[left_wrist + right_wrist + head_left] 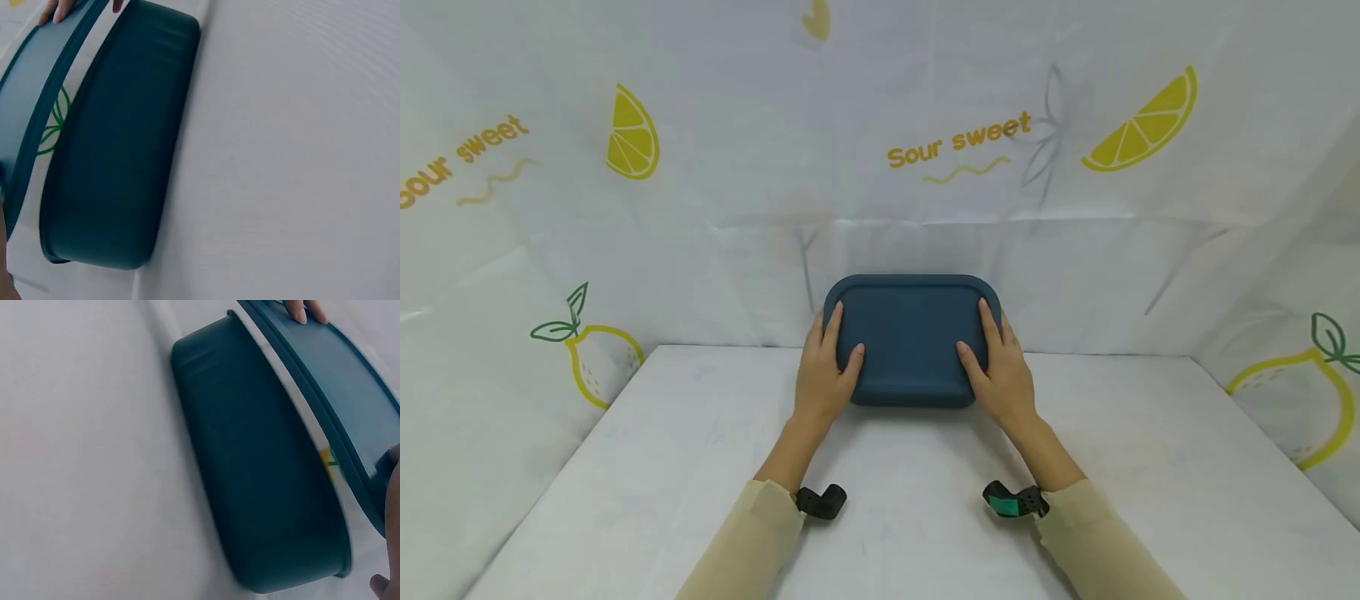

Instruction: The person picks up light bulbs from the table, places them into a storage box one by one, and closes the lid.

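A dark teal rectangular lid [913,333] with rounded corners is held between both hands. My left hand [827,371] grips its left edge, thumb on the top face and some fingers out of sight past the rim. On the opposite edge my right hand [1003,375] holds it the same way. Below the lid a deep box [119,137] of the same colour stands on the table. In the right wrist view a gap runs between the lid's rim and the box [262,450]. From the head view the lid hides most of the box, including its inside.
The white-covered table [662,467] extends around the box to both sides and toward me. Close behind the box hangs a white curtain [737,192] printed with lemons and lettering. Black wrist devices [822,502] sit on both wrists, by the sleeve cuffs.
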Tool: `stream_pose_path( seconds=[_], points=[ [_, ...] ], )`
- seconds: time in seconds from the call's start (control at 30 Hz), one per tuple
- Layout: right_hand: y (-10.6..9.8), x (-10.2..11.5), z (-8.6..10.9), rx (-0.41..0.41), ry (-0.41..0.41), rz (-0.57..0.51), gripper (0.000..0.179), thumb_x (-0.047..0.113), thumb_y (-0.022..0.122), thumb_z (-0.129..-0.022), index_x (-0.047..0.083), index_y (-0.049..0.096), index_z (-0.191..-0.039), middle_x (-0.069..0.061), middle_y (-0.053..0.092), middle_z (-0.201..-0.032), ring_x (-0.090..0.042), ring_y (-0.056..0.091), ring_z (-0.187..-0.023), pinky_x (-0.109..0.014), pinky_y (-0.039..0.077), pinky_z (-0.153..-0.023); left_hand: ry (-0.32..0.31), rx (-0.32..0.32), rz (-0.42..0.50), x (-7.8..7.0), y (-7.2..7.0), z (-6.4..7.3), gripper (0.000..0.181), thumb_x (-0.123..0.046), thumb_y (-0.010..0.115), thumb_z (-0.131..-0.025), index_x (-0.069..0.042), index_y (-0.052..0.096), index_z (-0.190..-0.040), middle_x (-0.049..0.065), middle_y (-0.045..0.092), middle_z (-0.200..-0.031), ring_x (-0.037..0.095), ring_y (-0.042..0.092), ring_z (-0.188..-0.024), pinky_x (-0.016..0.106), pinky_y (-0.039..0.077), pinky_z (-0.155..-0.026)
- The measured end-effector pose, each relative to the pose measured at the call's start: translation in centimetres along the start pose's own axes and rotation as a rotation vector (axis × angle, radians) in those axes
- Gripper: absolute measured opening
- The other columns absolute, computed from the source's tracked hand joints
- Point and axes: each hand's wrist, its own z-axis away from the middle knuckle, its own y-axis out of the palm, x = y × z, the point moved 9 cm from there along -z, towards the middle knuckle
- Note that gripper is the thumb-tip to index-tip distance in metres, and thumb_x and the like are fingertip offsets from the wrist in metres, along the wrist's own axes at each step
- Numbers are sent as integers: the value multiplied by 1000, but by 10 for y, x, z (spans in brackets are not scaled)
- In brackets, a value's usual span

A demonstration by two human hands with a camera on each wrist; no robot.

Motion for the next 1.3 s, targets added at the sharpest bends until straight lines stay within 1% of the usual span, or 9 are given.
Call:
stream_pose_path(
  seconds=[0.23,0.33,0.47,0.63,0.77,0.9,1.07,1.17,1.3],
  points=[
    [23,-18,8,110,90,-29,70,40,49,-105,18,18,-163,-24,15,-168,-51,24,-151,-69,31,-115,-189,153,30,20,24,13,72,-44,55,-101,-24,23,-163,18,23,-167,39,32,-152,56,35,-120],
    [27,-22,10,144,123,-40,70,43,48,-105,16,21,-163,-22,12,-169,-49,21,-153,-68,30,-116,-232,175,31,23,29,16,72,-45,54,-101,-23,24,-162,16,22,-168,38,32,-152,55,35,-120],
    [29,-23,9,168,132,-20,69,44,48,-105,11,26,-161,-20,11,-170,-47,19,-154,-65,29,-119,-280,192,36,24,30,17,69,-41,53,-101,-19,29,-161,17,21,-168,38,30,-153,55,33,-122],
    [31,-22,10,242,156,8,68,44,48,-105,2,35,-156,-22,16,-168,-48,22,-153,-64,27,-121,-357,241,51,26,33,20,63,-37,48,-102,-13,34,-158,20,25,-166,39,29,-153,55,29,-124],
    [34,-21,11,333,169,54,75,49,51,-102,-1,33,-156,-26,17,-167,-50,26,-150,-65,29,-120,-394,263,57,28,34,21,60,-36,46,-102,-10,39,-156,21,31,-163,39,30,-152,55,29,-124],
    [37,-23,13,395,180,88,80,52,51,-101,1,27,-159,-25,13,-168,-49,24,-151,-64,31,-118,-402,282,55,31,36,21,61,-37,46,-101,-10,39,-156,19,27,-166,39,27,-154,55,28,-124],
    [39,-27,12,416,214,76,80,54,46,-103,3,23,-160,-23,9,-169,-48,21,-153,-65,29,-119,-375,308,42,32,38,18,65,-34,46,-98,-8,37,-156,17,20,-169,37,21,-157,52,24,-127],
    [40,-30,10,423,229,68,79,54,44,-103,4,22,-161,-22,7,-170,-48,20,-153,-66,28,-119,-371,321,32,31,39,16,66,-32,46,-96,-8,36,-157,17,19,-169,37,20,-157,52,24,-127],
    [41,-32,8,420,237,58,78,53,43,-104,5,22,-161,-21,7,-170,-48,19,-153,-66,27,-120,-378,336,28,29,41,14,66,-34,45,-97,-9,36,-157,16,18,-170,37,22,-156,53,25,-126]
  ],
)
